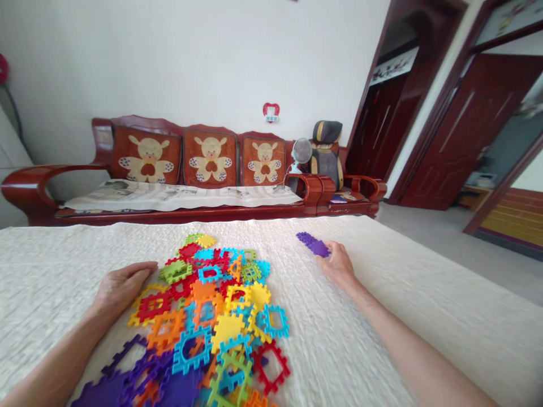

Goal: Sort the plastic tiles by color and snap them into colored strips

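A heap of coloured interlocking plastic tiles (212,305) lies on a cream textured cloth (382,316): red, orange, yellow, blue, green and purple squares with notched edges. My left hand (121,285) rests flat on the cloth at the heap's left edge, fingers stretched towards a green tile, holding nothing. My right hand (337,263) reaches out to the right of the heap, its fingers closed on the near end of a purple tile strip (313,244) that lies on the cloth apart from the heap.
Behind the cloth stands a red wooden sofa (190,169) with bear-print cushions and a white cover. A small fan (301,151) and a bag (326,150) sit at its right end. Dark red doors (458,130) stand open at the right.
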The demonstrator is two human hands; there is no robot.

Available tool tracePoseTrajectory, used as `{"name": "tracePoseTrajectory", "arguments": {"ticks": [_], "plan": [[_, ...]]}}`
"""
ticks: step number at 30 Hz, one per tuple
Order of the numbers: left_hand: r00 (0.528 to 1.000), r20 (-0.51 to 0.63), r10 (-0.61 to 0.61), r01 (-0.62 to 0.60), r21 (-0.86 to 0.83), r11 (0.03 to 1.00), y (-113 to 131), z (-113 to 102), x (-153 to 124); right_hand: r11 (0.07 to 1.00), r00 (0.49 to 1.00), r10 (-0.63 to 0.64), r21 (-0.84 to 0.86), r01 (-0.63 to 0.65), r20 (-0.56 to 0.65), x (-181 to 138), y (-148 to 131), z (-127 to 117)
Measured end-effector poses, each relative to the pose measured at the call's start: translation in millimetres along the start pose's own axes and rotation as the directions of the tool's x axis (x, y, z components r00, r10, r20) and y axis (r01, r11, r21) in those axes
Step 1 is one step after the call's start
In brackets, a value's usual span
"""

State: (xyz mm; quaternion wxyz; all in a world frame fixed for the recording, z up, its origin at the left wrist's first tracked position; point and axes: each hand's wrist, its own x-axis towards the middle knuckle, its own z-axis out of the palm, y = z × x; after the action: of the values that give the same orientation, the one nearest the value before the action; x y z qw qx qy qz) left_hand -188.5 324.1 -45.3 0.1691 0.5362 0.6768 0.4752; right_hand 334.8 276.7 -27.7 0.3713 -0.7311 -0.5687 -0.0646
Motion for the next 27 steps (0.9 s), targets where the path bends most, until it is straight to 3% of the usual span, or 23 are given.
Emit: {"name": "tracePoseTrajectory", "arguments": {"ticks": [2, 5, 13, 27], "plan": [[0.998, 0.065, -0.012, 0.013, -0.002, 1.0, 0.8, -1.2, 0.2, 0.997, 0.998, 0.067, -0.038, -0.066, 0.007, 8.1, 18.0, -0.5], [0.998, 0.062, -0.021, 0.021, 0.003, 1.0, 3.3, -2.6, 0.0, 0.994, 0.995, 0.097, -0.06, -0.095, 0.034, 12.2, 29.5, 1.4], [0.996, 0.079, -0.029, 0.031, -0.024, 0.999, 4.0, -2.8, 0.3, 0.984, 0.988, 0.108, -0.156, -0.09, 0.11, 8.3, 23.0, 2.8], [0.995, 0.097, -0.027, 0.031, -0.037, 0.999, -13.2, 0.0, 7.7, 0.976, 0.989, 0.098, -0.205, -0.074, 0.112, 5.2, 20.0, 2.3]]}}
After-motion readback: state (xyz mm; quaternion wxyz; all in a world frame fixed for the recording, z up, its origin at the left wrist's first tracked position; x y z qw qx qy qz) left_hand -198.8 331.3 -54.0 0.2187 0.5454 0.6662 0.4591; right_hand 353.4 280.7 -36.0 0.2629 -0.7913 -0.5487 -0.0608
